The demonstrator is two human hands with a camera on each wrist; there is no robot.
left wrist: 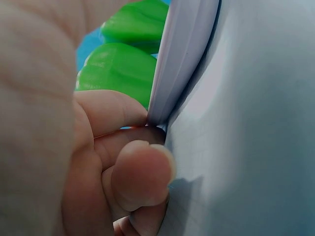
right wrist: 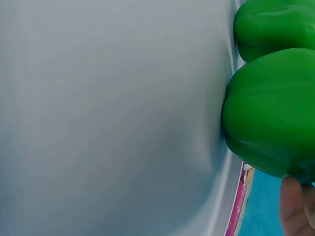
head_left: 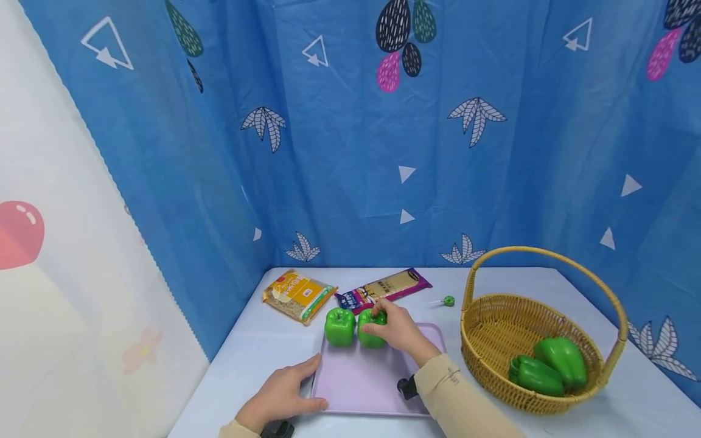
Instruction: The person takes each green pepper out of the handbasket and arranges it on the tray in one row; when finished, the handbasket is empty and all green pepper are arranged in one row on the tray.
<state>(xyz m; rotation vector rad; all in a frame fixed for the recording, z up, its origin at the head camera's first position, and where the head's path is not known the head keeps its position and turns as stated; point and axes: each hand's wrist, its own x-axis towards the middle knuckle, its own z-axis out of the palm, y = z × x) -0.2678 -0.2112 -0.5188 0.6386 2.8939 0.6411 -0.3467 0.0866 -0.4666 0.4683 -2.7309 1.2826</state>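
Two green bell peppers stand side by side at the far edge of a pale purple tray (head_left: 361, 380). My right hand (head_left: 401, 328) grips the right bell pepper (head_left: 370, 338) from above, thumb on the near side and fingers behind. Beside it is the left bell pepper (head_left: 339, 328), which no hand touches. In the right wrist view only fingertips (right wrist: 292, 204) show, against the lower end of the gripped pepper. My left hand (head_left: 282, 392) spans the tray's near left corner, thumb and fingers spread apart. Its fingers touch the tray's rim (left wrist: 170, 64) in the left wrist view.
A wicker basket (head_left: 476, 359) with a tall handle stands at the right, holding two green bell peppers (head_left: 561, 359). Behind the tray lie a yellow grain packet (head_left: 300, 295), a purple-edged packet (head_left: 383, 289) and a small green lollipop-like item (head_left: 448, 301). Blue curtain (head_left: 361, 182) hangs behind the table.
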